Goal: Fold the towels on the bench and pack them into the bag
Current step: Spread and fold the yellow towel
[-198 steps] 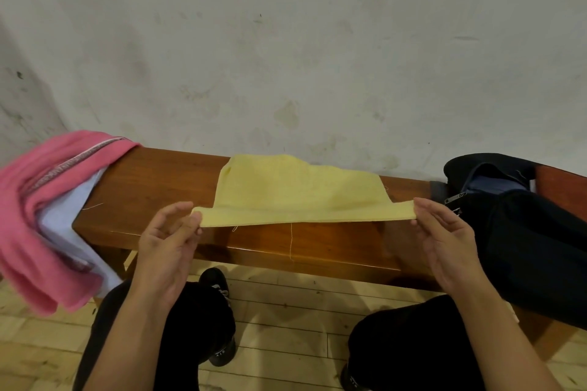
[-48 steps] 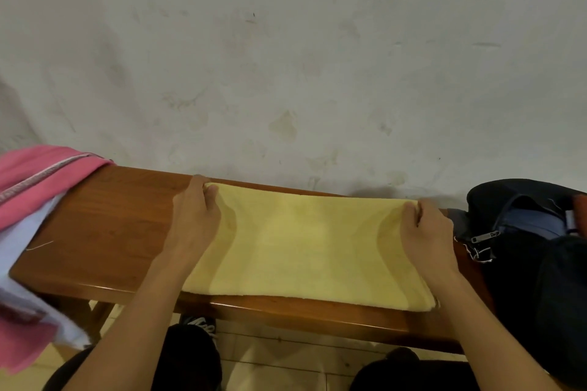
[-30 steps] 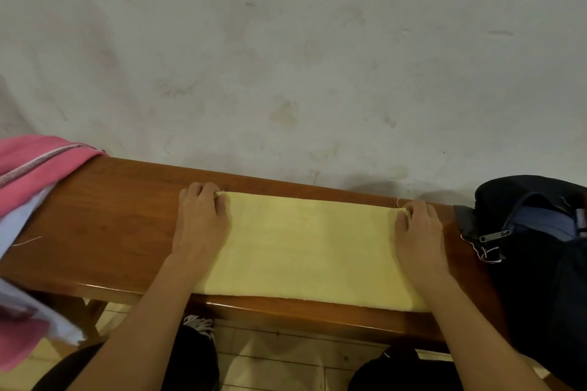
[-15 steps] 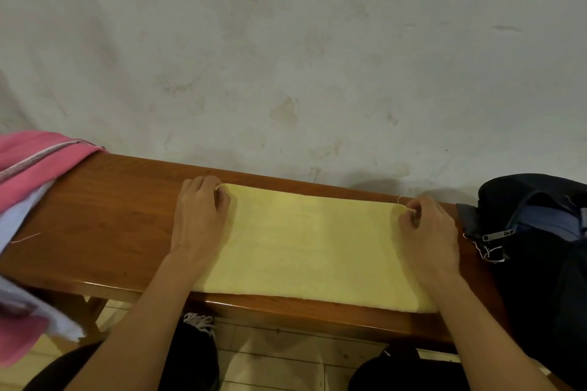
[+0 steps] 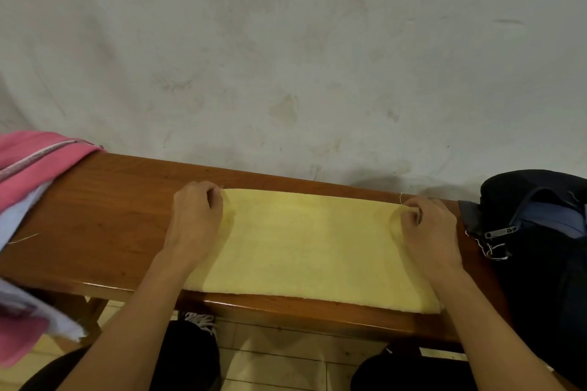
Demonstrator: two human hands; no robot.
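On the bench (image 5: pixel 95 219), yellow towel (image 5: pixel 311 247) lies flat mid-seat, fold step underway. Left hand (image 5: pixel 197 219) and right hand (image 5: pixel 428 228) each pinch 1 far corner, fingers curled on the cloth. Next move likely: bring the far edge toward the near edge, keep corners aligned. Bag (image 5: pixel 540 232) sits just right; pink towel (image 5: pixel 35 162) waits left

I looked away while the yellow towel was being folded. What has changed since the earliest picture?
The yellow towel, then held up off the bench by its near corners, now lies flat on it. Both hands moved to its far corners: the left hand and right hand now pinch them with curled fingers. The pink towel and dark bag stayed put.
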